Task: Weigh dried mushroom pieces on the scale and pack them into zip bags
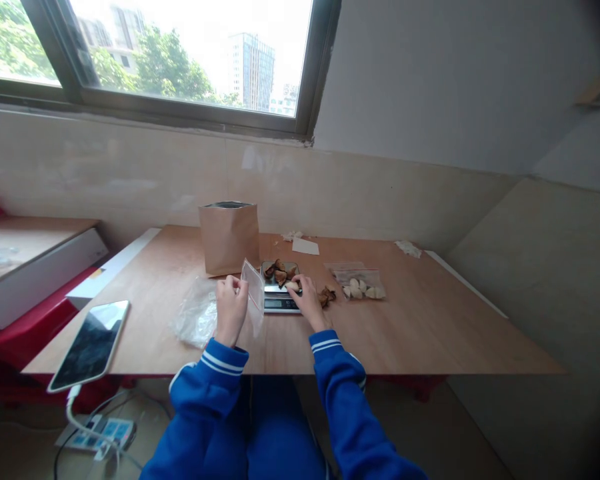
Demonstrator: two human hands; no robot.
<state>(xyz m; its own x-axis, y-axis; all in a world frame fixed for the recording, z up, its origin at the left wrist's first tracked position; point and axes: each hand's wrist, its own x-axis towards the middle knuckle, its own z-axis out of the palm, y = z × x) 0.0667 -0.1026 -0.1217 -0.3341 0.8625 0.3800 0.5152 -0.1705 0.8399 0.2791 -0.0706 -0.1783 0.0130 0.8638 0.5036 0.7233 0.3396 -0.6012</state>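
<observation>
Wooden table [420,333] and digital scale [280,307] suggest a small workroom.

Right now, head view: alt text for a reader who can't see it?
A person's left hand holds a small clear bag while the right hand pinches a pale piece at a digital scale bearing brown, dried-looking pieces, on a wooden table. A brown pouch stands open behind; a bag of pale pieces lies right, a phone left.

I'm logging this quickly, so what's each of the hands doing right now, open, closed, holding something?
Left hand: closed, holding a clear plastic bag.
Right hand: closed, pinching a pale piece at the scale.
</observation>
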